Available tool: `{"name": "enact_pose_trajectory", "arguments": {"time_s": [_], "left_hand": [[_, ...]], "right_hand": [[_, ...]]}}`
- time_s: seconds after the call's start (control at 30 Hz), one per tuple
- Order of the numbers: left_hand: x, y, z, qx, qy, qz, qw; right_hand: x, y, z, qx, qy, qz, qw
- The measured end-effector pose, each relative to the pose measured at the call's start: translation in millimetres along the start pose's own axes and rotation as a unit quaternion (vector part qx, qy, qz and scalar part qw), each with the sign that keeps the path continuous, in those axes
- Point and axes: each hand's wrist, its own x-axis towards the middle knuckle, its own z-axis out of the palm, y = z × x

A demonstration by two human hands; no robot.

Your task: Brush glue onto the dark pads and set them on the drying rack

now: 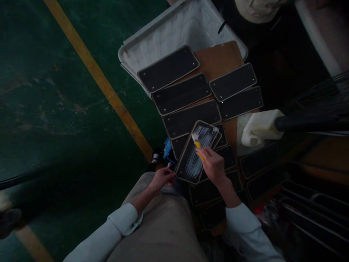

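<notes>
My left hand (163, 178) grips the lower left edge of a black rectangular panel (191, 163) with a pale rim, held tilted above my lap. White streaks of glue or paint cover its face. My right hand (214, 164) is closed on a small brush with a yellow handle (198, 146), its white bristles resting near the panel's upper end. Both sleeves are white.
Several more black panels (181, 94) lie in rows on a brown board (218, 58). A white plastic crate (174, 29) stands behind them. A white jug (260, 127) sits at the right. A yellow line (95, 72) crosses the green floor at left.
</notes>
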Motion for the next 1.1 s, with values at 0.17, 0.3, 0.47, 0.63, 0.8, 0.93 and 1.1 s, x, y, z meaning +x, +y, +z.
{"name": "enact_pose_trajectory", "arguments": {"time_s": [0.17, 0.3, 0.47, 0.63, 0.8, 0.93, 1.1], "left_hand": [[3.4, 0.7, -1.4, 0.013, -0.005, 0.0, 1.0], [3.8, -0.8, -3.0, 0.003, -0.008, -0.004, 1.0], [5.0, -2.7, -3.7, 0.001, -0.005, -0.005, 1.0], [4.5, -0.5, -2.7, 0.006, -0.01, 0.007, 1.0], [3.3, 0.7, -2.5, 0.023, 0.002, 0.013, 1.0], [4.9, 0.8, -4.4, 0.031, -0.006, 0.017, 0.999], [7.0, 3.0, -7.2, 0.059, -0.005, 0.029, 0.998]], "right_hand": [[-66.9, -54.4, -13.5, 0.069, -0.124, -0.015, 0.99], [-73.1, -62.2, -30.4, 0.224, -0.187, 0.04, 0.956], [-17.3, -10.7, -33.7, 0.227, -0.066, 0.048, 0.971], [31.6, 37.9, -28.5, 0.06, 0.057, 0.055, 0.995], [23.4, 37.7, -11.9, -0.019, 0.058, 0.045, 0.997], [-16.4, 11.1, -12.5, 0.025, -0.032, 0.027, 0.999], [-35.0, 3.9, -32.0, 0.157, -0.017, 0.081, 0.984]]}}
